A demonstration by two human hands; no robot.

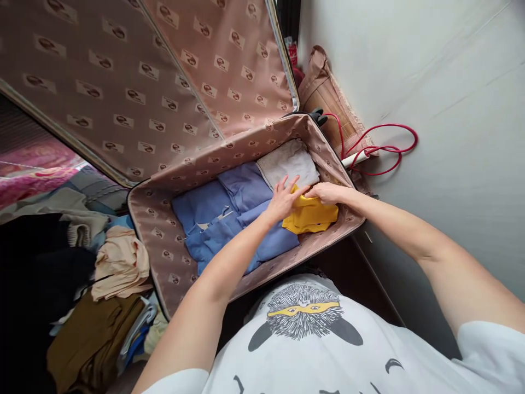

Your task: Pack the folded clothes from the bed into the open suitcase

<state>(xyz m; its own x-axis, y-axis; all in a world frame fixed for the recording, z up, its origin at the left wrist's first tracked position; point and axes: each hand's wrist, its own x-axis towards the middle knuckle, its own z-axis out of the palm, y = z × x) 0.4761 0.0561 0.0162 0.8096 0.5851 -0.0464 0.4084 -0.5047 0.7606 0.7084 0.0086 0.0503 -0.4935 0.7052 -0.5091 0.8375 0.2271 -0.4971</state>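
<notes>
One yellow cloth (315, 218) lies in the suitcase (163, 236) beside folded blue clothes (246, 185), the left hand (282, 202) splaying open fingers at its edge, seemingly to keep it flat, the right hand's (325, 192) fingers bent there, grip unclear, while the lining's printed labels (135, 96) are too small to read.

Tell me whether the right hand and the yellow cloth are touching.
Touching. The head view shows the right hand with its bent fingers on the upper edge of the yellow cloth, no gap between them.
</notes>
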